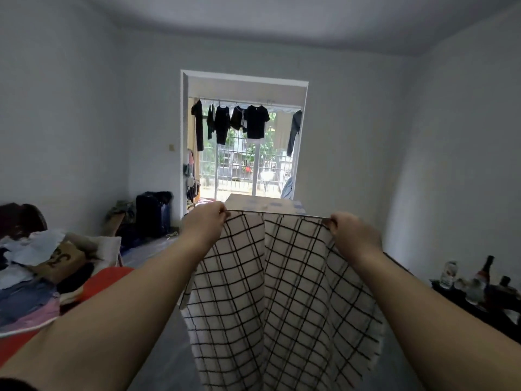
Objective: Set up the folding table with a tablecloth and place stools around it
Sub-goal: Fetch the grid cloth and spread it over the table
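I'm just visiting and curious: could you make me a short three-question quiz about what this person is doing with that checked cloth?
1. True or false: both hands grip the top edge of the tablecloth.
2. How does the cloth hang? A) stretched flat B) draped down in folds C) rolled into a ball
3. What hangs on the rail at the window behind?

Key
1. True: the left hand and the right hand each pinch an upper corner.
2. B.
3. Dark clothes.
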{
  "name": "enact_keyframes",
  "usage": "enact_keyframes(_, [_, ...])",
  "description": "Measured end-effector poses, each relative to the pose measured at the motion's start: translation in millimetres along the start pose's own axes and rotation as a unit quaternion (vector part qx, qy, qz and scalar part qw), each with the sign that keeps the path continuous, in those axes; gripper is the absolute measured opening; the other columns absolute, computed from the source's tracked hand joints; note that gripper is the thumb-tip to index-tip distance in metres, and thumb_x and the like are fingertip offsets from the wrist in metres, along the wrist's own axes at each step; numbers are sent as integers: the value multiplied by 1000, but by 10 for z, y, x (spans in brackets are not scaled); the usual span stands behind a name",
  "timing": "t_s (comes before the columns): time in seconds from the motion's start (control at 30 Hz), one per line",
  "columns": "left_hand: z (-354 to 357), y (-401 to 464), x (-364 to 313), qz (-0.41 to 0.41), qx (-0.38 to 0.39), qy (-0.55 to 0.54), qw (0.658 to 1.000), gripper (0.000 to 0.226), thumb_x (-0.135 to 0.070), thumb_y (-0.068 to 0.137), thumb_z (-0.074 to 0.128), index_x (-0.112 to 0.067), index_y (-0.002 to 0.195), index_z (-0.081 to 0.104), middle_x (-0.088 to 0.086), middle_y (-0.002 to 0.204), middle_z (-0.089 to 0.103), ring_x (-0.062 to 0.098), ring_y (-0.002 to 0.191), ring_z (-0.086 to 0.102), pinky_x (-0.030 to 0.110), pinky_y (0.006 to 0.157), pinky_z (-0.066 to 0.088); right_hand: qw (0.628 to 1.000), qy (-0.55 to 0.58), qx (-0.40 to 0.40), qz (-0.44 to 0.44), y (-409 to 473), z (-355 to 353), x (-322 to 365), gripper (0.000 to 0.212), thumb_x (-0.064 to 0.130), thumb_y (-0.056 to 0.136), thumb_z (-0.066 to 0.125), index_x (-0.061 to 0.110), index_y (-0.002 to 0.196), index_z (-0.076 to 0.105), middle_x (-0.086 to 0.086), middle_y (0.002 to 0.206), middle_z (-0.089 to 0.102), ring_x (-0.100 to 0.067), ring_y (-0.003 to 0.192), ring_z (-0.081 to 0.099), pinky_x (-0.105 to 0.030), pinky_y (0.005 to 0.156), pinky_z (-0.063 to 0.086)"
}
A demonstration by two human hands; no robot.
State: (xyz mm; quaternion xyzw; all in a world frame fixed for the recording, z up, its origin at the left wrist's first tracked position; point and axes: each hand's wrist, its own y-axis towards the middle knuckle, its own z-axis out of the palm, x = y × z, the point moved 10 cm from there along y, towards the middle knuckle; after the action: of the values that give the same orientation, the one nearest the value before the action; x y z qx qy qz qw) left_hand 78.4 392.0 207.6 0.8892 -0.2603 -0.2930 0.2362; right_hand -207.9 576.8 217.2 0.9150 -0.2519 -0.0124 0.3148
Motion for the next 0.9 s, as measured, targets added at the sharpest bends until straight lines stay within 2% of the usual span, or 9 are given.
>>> enact_keyframes(0.13, [-207,240,-136,48,-6,58,997,21,-24,100,39,-32,84,49,-8,74,52,16,70,53,31,60,43,999,-42,-14,-14,261,-305,-58,33,46,102,35,26,102,60,-9,109,68,-35,95,65,-37,71,46])
enact_keyframes(0.2, [-301,349,-234,72,-15,75,994,24,-15,97,44,-33,82,47,-9,73,51,14,68,52,32,61,49,998,-61,-5,-27,383,-415,-67,21,27,99,39,25,105,59,-9,113,67,-34,99,64,-38,77,47])
enact_keyframes(0.27, [-386,455,-290,85,-19,84,993,24,-10,94,47,-31,82,49,-7,75,54,13,69,53,36,66,54,996,-82,-7,-40,477,-532,-47,27,12,90,42,25,105,59,-6,114,66,-30,105,62,-38,81,46])
enact_keyframes(0.37, [-480,602,-317,116,-8,110,987,18,-10,94,47,-26,91,55,-5,80,56,15,73,54,36,67,54,993,-102,-34,-43,598,-689,-68,27,8,85,42,25,97,59,-5,109,67,-30,103,62,-38,81,46])
enact_keyframes(0.47, [-522,717,-253,124,-9,144,982,24,-1,92,47,-24,96,54,-5,83,52,16,75,52,30,64,43,993,-73,-83,-36,698,-763,-183,25,5,85,41,24,88,56,-8,101,68,-33,95,62,-39,77,44])
enact_keyframes(0.57, [-400,838,-129,117,-1,171,978,24,-2,93,49,-26,91,51,-4,86,56,12,70,48,27,61,38,991,-41,-119,-47,768,-688,-264,28,6,89,40,22,96,62,-10,104,68,-34,94,63,-41,78,47])
enact_keyframes(0.67, [-130,958,-6,115,3,174,978,23,-6,93,51,-27,97,59,-5,87,57,14,73,51,28,61,42,994,-44,-83,-54,929,-359,-330,31,4,88,40,21,104,60,-11,110,67,-34,102,61,-43,83,47])
enact_keyframes(0.77, [283,1084,84,105,20,182,977,29,-6,94,49,-28,106,62,2,102,63,22,85,57,32,67,46,994,-93,9,-53,1120,148,-435,35,3,88,45,21,113,61,-9,121,63,-32,114,57,-40,90,48])
enact_keyframes(0.9, [926,1351,158,98,35,182,978,32,-4,93,49,-25,112,62,4,106,65,24,88,59,33,71,46,994,-90,47,-39,1401,795,-745,31,1,89,44,18,108,62,-12,117,65,-36,106,60,-36,80,45])
